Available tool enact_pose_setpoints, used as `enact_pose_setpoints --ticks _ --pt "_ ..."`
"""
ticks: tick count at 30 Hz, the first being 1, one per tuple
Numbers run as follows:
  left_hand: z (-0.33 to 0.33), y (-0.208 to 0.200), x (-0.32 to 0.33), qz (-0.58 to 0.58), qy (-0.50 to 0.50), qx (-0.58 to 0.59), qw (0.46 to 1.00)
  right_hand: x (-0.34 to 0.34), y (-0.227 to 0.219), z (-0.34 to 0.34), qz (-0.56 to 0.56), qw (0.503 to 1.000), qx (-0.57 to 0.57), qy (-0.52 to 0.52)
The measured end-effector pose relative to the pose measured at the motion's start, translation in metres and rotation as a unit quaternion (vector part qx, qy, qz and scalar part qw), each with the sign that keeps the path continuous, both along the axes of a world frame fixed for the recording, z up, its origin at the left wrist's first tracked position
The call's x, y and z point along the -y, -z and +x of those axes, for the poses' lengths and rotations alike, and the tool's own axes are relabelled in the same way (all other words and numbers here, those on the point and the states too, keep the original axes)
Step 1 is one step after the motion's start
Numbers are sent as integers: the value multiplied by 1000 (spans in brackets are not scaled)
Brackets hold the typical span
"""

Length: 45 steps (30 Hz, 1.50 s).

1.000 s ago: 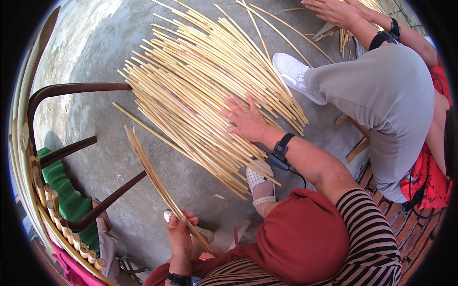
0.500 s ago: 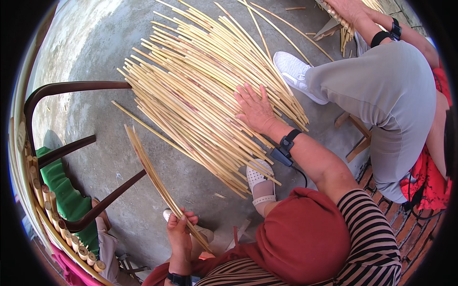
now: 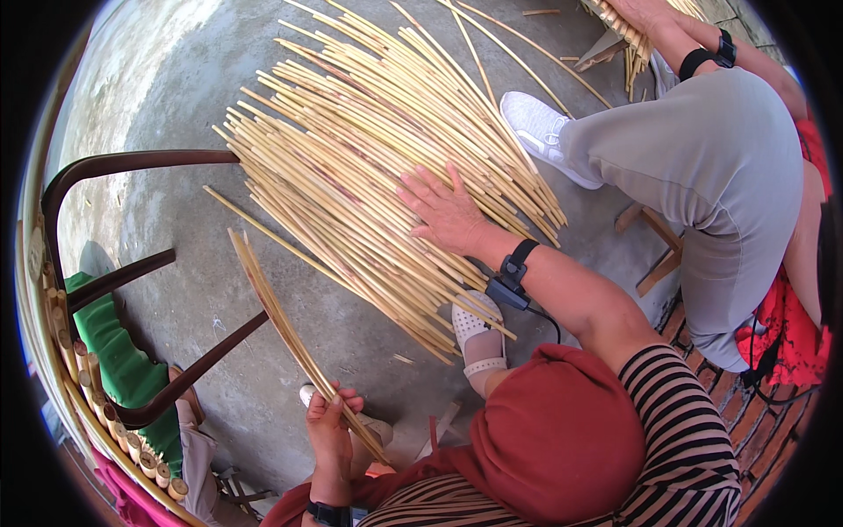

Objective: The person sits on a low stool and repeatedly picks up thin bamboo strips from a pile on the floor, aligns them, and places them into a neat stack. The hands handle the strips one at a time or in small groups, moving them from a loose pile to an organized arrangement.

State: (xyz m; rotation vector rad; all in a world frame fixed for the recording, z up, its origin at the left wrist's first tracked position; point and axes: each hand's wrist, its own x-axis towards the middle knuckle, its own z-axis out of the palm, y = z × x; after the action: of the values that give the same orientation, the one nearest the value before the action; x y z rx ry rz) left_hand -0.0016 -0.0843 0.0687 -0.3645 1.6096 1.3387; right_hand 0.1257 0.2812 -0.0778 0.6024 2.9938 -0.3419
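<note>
A wide layer of long, pale yellow peeled sticks (image 3: 351, 149) lies slantwise on the grey floor. My right hand (image 3: 446, 213) rests on it, palm down with the fingers spread, closing on no stick. A dark band with a small box is strapped round that wrist. Lower left, my left hand (image 3: 334, 422) grips a few long, thin sticks (image 3: 285, 321) near their lower end. These slant up and left, apart from the layer on the floor. Part of the left hand's grip is hidden behind its own fingers.
Dark curved chair legs (image 3: 145, 159) reach in from the left beside green cloth (image 3: 132, 351) and a row of cut stick ends (image 3: 134, 446). At right, a co-worker's grey-trousered leg (image 3: 685, 149) and white shoe (image 3: 537, 125) stand close. A wooden stool (image 3: 659, 250) is behind.
My right hand has slid left and a little upward over the sticks, its arm following. My left hand keeps hold of its thin sticks in nearly the same place.
</note>
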Motion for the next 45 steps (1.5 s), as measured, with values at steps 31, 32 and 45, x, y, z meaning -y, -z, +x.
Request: enact_pose_setpoints --ticks 31,32,45 --pt "-1 1 3 3 0 -1 1000 38 0 -26 -87 996 -16 -21" --pt "-1 1 4 3 0 -1 1000 41 2 -25 -88 996 -23 -20" --pt "-1 1 3 5 9 -12 1000 45 0 -6 -84 996 23 -13"
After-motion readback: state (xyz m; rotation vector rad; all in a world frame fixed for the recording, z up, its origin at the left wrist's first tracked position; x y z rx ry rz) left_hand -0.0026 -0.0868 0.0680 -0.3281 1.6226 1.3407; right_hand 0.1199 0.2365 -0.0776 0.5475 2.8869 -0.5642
